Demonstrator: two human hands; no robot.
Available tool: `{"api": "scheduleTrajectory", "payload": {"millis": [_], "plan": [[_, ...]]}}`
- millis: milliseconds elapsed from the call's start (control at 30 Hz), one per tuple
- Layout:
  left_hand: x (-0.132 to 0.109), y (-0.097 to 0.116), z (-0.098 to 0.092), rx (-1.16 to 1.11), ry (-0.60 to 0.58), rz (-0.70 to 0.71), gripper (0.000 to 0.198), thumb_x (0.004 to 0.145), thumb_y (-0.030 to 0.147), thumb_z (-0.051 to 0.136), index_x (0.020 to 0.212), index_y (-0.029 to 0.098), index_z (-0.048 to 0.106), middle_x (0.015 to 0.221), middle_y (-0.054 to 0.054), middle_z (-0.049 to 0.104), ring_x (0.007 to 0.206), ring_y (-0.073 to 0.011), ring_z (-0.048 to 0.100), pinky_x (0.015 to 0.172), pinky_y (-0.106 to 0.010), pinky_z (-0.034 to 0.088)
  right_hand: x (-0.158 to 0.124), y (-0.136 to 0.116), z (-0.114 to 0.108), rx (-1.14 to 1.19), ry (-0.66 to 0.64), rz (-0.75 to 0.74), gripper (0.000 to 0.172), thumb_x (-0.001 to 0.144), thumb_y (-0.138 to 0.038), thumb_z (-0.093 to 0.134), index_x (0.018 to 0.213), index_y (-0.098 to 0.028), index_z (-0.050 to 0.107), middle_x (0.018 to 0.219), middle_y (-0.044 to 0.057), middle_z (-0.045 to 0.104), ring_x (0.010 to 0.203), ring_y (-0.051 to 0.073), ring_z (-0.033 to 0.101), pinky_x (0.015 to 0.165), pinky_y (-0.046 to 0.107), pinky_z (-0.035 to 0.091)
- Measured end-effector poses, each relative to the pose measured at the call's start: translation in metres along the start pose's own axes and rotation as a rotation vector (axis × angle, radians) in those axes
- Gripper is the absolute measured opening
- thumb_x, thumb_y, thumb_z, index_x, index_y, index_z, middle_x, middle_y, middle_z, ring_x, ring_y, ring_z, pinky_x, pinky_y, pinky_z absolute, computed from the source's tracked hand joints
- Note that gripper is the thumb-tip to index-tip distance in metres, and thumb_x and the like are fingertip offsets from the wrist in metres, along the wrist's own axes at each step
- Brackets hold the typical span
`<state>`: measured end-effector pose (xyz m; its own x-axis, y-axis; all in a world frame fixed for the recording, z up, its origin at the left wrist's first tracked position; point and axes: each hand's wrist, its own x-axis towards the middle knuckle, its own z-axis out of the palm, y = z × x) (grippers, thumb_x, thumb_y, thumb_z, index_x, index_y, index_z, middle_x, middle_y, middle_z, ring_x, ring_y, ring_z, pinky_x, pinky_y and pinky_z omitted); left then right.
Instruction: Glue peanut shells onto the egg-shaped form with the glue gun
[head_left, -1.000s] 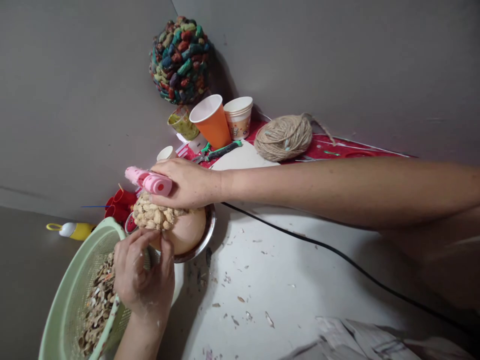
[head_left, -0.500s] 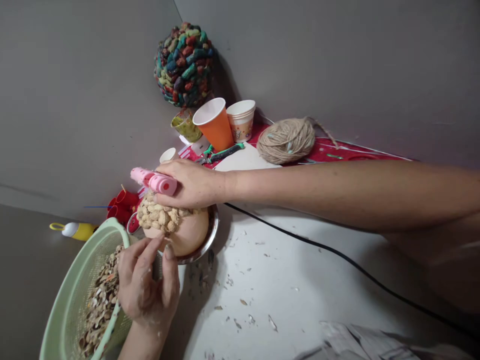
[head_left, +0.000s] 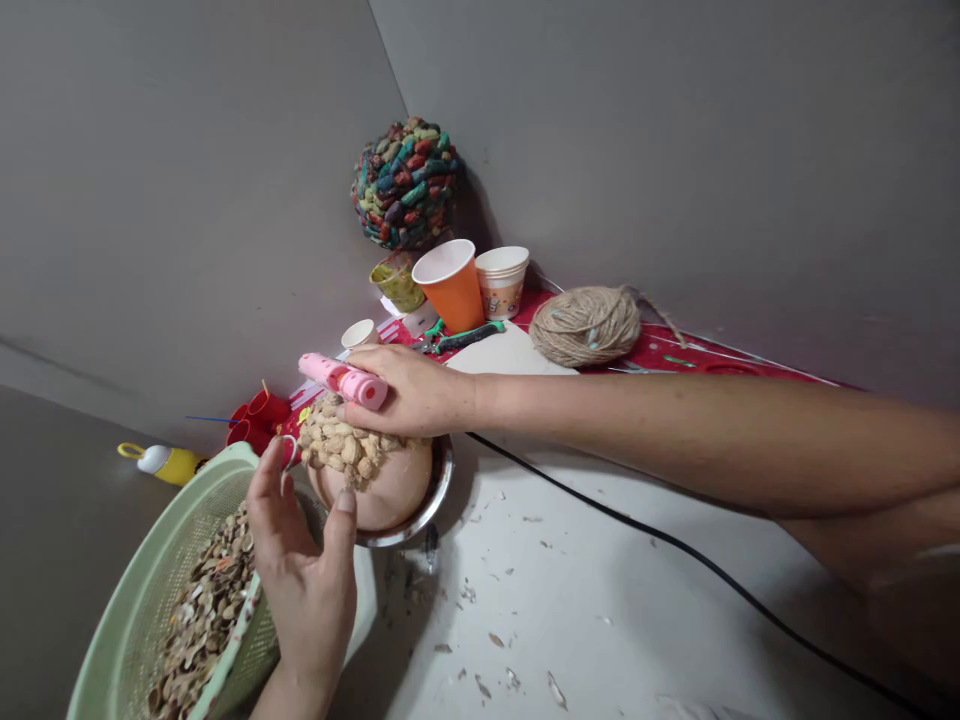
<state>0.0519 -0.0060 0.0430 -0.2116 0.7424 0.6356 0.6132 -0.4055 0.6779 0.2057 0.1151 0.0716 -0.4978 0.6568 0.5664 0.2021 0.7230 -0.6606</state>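
Note:
My right hand is closed around a pink glue gun over the top of a ball partly covered with peanuts. Whole unshelled peanuts cover the ball's upper part. Its lower part is a bare, smooth, peach-coloured surface. A shiny metal bowl holds the ball from below. My left hand is just in front of the ball, fingers and thumb apart, with nothing seen between them. The glue gun's nozzle is hidden.
A green colander of shells stands at lower left. Behind are an orange cup, paper cups, pliers, twine and a colourful peanut-covered ball. A black cord crosses the white table, which bears scattered scraps.
My left hand has drawn back from the peanuts, and its fingers have spread apart. My right hand still holds the glue gun over the ball. The whole view has shifted.

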Motion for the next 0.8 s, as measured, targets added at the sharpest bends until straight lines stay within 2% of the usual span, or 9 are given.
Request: {"api": "scheduleTrajectory", "payload": {"millis": [233,500,800], "plan": [[0.0037,-0.0070,0.0011,0.006,-0.079,-0.020,0.061,0.082,0.022,0.070,0.139,0.027,0.047,0.148,-0.011,0.043,0.140,-0.0287,0.038,0.117,-0.047,0.028,-0.0002,0.0013,0.0008,-0.001,0.006,-0.017,0.026,0.080,-0.024,0.064,0.072,-0.018,0.039,0.076,-0.001,0.045,0.070,0.012,0.042,0.067,0.025,0.030],[0.0043,-0.0094,0.0032,-0.039,-0.085,-0.002,0.063,0.079,0.017,0.073,0.136,0.025,0.050,0.145,-0.012,0.046,0.136,-0.0282,0.043,0.116,-0.047,0.032,-0.0016,0.0006,0.0012,0.002,0.002,-0.005,0.027,0.078,-0.023,0.064,0.070,-0.019,0.038,0.074,-0.002,0.045,0.071,0.012,0.042,0.068,0.025,0.031],[0.0055,-0.0104,0.0040,0.030,-0.082,0.048,0.060,0.078,0.017,0.072,0.134,0.025,0.051,0.139,-0.011,0.050,0.132,-0.0281,0.047,0.113,-0.048,0.036,-0.0022,0.0004,0.0011,-0.001,0.005,-0.016,0.024,0.079,-0.026,0.062,0.072,-0.018,0.041,0.074,-0.001,0.045,0.072,0.013,0.042,0.069,0.025,0.031]]}}
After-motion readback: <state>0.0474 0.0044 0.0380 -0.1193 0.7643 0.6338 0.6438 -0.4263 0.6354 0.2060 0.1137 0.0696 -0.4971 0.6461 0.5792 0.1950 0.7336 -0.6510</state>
